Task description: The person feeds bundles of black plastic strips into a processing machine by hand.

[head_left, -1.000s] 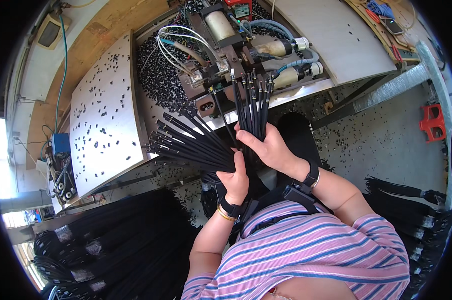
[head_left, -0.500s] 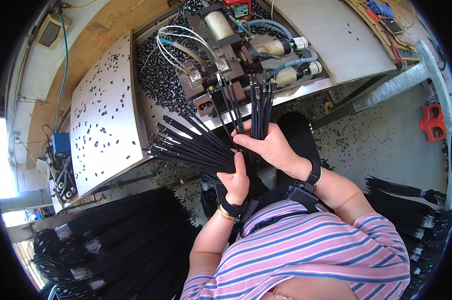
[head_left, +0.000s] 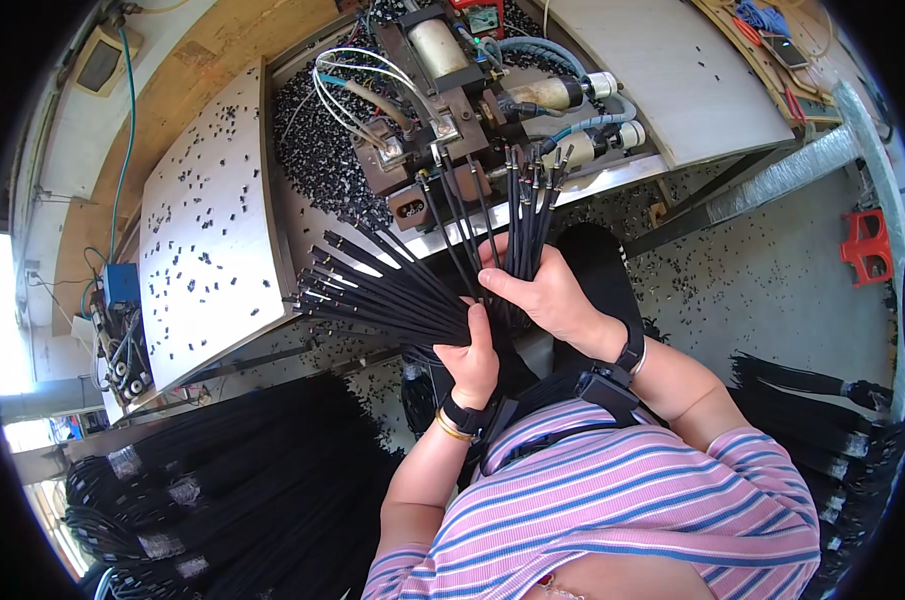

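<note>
My left hand (head_left: 472,355) clenches a fanned bundle of thin black metal-tipped cables (head_left: 372,295); my right hand (head_left: 537,290) grips more, upright before the grey crimping machine (head_left: 452,110). Loosening either could spill cables off the table (head_left: 202,230).

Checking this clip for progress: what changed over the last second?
The right hand has pushed its upright black cables slightly further toward the machine. The left hand keeps gripping the fanned bundle. Nothing was released.
</note>
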### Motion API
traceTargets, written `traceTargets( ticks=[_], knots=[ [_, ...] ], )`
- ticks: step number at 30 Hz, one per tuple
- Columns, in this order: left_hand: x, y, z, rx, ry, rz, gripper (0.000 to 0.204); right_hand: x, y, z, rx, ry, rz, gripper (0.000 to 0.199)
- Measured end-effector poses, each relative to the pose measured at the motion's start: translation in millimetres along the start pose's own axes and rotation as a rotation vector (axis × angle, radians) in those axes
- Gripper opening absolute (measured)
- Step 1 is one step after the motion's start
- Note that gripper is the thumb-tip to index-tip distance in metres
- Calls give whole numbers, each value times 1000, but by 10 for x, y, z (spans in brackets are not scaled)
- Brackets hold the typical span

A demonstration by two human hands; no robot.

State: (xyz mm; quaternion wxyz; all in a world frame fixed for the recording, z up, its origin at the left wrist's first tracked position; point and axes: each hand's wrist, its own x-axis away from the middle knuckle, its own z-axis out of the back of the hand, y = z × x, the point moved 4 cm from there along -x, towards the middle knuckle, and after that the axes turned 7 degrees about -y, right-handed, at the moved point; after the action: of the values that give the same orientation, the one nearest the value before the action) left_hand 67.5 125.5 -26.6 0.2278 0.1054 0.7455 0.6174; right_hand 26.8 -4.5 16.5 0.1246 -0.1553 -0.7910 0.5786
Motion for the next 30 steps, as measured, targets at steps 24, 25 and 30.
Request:
traceTargets(
  ticks=[24,25,30],
  knots=[
    [25,61,-44,-34,-26,-46,7,-8,-83,-36,128,54,94,15],
    [25,70,-44,-44,-24,-59,7,-15,-85,-43,162,45,83,14],
    [-22,86,-17,-13,-20,-88,7,-119,-124,-108,190,-5,4,14]
  ],
)
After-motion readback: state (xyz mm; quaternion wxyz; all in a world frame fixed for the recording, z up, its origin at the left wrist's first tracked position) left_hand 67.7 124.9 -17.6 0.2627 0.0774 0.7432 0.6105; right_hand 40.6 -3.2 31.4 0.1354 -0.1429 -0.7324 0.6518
